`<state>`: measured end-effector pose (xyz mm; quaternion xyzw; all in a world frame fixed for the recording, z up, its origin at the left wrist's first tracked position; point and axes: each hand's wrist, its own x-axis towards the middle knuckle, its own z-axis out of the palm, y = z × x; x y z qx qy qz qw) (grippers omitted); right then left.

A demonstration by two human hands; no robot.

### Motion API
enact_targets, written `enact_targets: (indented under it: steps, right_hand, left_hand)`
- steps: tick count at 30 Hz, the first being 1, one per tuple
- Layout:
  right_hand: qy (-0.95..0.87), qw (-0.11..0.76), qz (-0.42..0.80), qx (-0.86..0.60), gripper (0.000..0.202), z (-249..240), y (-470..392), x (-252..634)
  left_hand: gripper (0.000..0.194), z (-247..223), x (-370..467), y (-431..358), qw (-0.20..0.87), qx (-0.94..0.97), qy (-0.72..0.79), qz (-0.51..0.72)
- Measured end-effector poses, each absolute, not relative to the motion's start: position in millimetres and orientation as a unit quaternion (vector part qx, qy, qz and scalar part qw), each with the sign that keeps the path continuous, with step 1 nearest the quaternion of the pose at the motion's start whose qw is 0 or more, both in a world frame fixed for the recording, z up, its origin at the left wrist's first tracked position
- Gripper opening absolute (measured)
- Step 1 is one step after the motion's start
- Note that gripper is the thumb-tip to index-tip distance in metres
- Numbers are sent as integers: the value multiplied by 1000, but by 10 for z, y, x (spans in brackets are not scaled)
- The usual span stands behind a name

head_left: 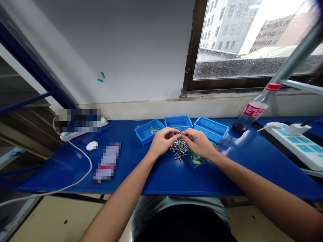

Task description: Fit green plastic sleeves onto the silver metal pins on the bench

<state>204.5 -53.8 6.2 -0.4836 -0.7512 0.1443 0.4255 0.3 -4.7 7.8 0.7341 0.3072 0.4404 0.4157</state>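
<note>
A pile of loose silver screws [179, 148] lies on the blue table, just under my fingers. My left hand [163, 140] is closed in a pinch above the left side of the pile. Opposite it, my right hand [198, 142] pinches too, and the fingertips of both hands meet. A small metal piece, seemingly a screw [179, 130], shows between them; most of it is hidden by the fingers. Beneath my right hand and wrist lies a clear plastic bag with green contents [196, 160], partly covered.
Behind my hands stand three blue trays: the left tray [138, 134] holds a small bag, beside the middle tray [178, 118] and right tray [223, 135]. A bottle [254, 109] and power strip [300, 144] are at right. A white cable [87, 174] crosses the left side.
</note>
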Motion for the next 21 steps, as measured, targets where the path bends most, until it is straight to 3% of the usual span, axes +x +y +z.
enact_targets:
  steps: [10,21]
  right_hand:
    - [-688,449,216,-527,19,117,-551,2046]
    - [-621,536,273,-502,35,65,-463,2121]
  left_hand:
    - [21,64,-38,-58,357,787,290,411]
    - [20,63,-145,26,54,857,337,386]
